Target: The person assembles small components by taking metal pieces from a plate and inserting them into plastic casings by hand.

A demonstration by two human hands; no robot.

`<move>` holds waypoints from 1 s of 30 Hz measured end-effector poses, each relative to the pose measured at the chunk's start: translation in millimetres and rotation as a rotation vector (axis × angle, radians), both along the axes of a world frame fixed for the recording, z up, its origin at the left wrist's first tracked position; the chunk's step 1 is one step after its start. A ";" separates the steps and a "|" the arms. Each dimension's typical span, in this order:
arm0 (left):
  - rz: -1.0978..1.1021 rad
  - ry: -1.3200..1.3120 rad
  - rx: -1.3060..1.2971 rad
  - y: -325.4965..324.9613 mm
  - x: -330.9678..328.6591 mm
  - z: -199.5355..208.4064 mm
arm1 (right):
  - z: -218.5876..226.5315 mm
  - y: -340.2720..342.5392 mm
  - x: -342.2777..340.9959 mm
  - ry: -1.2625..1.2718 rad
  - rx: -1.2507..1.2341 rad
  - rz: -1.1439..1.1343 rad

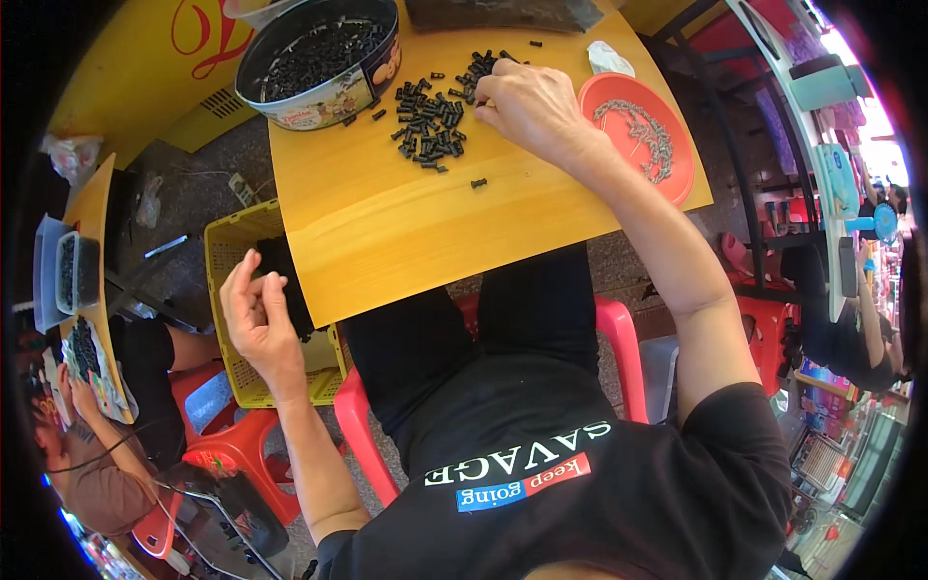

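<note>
My right hand rests over the yellow-topped table, beside a loose pile of small black plastic parts. Its fingers are curled down and drawn together at the pile's right edge, and what they hold, if anything, is hidden. Off the table's left edge, my left hand is raised above a yellow plastic crate, its fingers apart and nothing visible in them. A red plate with many small grey metal pieces lies by my right wrist. One black part sits alone nearer me.
A round tub full of black parts stands at the table's far left. Crumpled white paper touches the plate's far side, and a dark tray lies at the back. Left of me, another person works beside a red stool.
</note>
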State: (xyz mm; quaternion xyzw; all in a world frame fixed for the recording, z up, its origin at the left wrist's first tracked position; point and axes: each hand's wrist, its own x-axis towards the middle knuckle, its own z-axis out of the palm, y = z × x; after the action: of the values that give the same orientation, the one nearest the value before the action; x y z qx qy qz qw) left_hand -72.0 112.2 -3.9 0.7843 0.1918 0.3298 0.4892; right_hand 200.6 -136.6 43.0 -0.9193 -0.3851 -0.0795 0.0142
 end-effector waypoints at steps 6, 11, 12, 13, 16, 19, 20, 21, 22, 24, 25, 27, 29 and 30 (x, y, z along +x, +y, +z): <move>-0.212 -0.078 -0.001 -47.1 31.3 21.2 | -16.0 -1.3 -3.6 -0.073 0.043 0.126; -0.379 -0.088 -0.116 -87.8 59.7 24.4 | -21.6 -7.7 -10.4 -0.087 0.195 0.212; -0.408 -0.093 -0.123 -93.5 63.3 23.8 | -20.1 -8.0 -13.0 -0.086 0.197 0.214; -0.406 -0.091 -0.121 -97.1 67.9 20.8 | -17.7 -9.0 -17.0 -0.061 0.233 0.205; -0.509 -0.063 -0.259 -107.0 83.5 13.8 | -17.5 -12.4 -25.9 -0.031 0.303 0.199; -0.481 -0.041 -0.298 -112.2 86.9 13.5 | -15.4 -12.9 -27.6 -0.051 0.348 0.179; -0.481 -0.038 -0.296 -112.1 86.4 12.9 | -13.8 -12.3 -27.7 -0.077 0.358 0.155; -0.478 -0.036 -0.291 -112.4 86.1 11.5 | -13.1 -13.6 -25.5 -0.076 0.360 0.152; -0.474 -0.033 -0.286 -112.6 85.6 10.2 | -12.9 -15.0 -21.4 -0.083 0.336 0.127; -0.468 -0.024 -0.282 -112.7 83.1 7.6 | -11.7 -14.6 -19.5 -0.088 0.315 0.102; -0.461 -0.018 -0.278 -112.3 82.3 6.3 | -10.8 -12.3 -20.4 -0.065 0.278 0.111; -0.458 -0.016 -0.281 -111.4 82.0 3.6 | -11.8 -8.1 -23.0 -0.043 0.241 0.119; -0.459 -0.017 -0.285 -111.7 82.4 3.0 | -14.6 -4.9 -25.7 -0.017 0.201 0.152; -0.461 -0.013 -0.287 -112.1 82.7 4.0 | -14.5 -3.5 -25.6 -0.016 0.202 0.152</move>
State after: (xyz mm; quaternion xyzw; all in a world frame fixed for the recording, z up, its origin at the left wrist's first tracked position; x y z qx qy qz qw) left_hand 10.7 0.1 0.1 0.7276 0.0497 0.1843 0.6590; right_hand 174.9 -140.1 28.5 -0.8806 -0.4440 -0.1239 0.1097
